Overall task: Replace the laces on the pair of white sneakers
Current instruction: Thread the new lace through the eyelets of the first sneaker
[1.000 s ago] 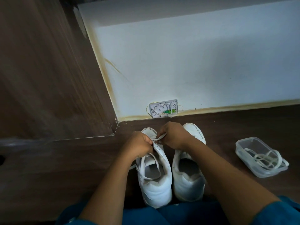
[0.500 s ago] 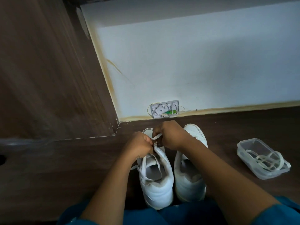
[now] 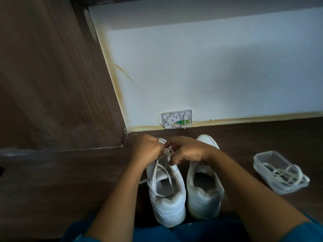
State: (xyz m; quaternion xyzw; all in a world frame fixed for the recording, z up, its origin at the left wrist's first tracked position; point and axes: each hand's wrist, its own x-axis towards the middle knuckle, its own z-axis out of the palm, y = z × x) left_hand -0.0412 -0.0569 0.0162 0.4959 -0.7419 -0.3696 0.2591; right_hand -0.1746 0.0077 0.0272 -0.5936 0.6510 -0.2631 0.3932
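White wall (image 3: 209, 75), open wall box (image 3: 176, 118), wood panel (image 3: 52, 75), dark floor (image 3: 70, 180)

Single view, wide-angle camera worn on person's head. Looked forward and steeply down from above person's lap. Forearms entered from bottom edge. Left hand (image 3: 148, 151) and right hand (image 3: 189, 151) met near frame centre, near to lens. Dark floor (image 3: 52, 189) filled lower half, white wall (image 3: 209, 75) upper half. Floor's far edge against wall crossed middle of frame.
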